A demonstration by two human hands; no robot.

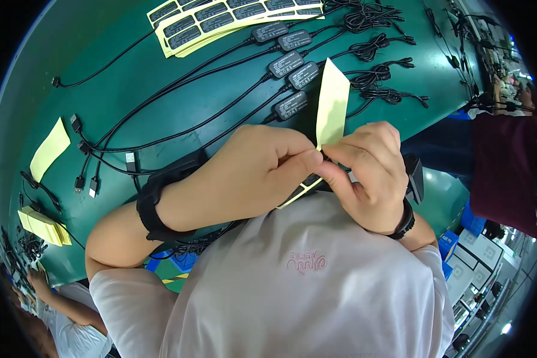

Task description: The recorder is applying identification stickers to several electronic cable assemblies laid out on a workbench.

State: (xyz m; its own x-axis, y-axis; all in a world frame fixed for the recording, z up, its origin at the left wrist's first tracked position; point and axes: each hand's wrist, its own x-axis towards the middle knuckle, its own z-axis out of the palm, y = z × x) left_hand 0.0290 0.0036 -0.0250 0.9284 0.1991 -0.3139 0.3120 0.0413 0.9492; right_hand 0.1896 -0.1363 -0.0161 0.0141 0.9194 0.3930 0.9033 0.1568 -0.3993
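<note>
My left hand [262,167] and my right hand [370,173] meet fingertip to fingertip close to my chest, both closed in a pinch. Between them is a pale yellow label strip [332,104]; its bare upper end stands up above my fingers, and black labels show on its lower part beneath them. A small dark bit shows at the fingertips, mostly hidden. Just beyond lie several black USB cables, each with a flat box such as this labelled cable box [291,105], in a slanting row.
Label sheets [200,27] lie stacked at the far side of the green table [125,77]. Coiled cable ends [376,74] are at right, USB plugs [80,146] at left. A yellow backing strip [49,148] and a yellow stack [42,227] lie farther left. Another person's arm [71,307] is at lower left.
</note>
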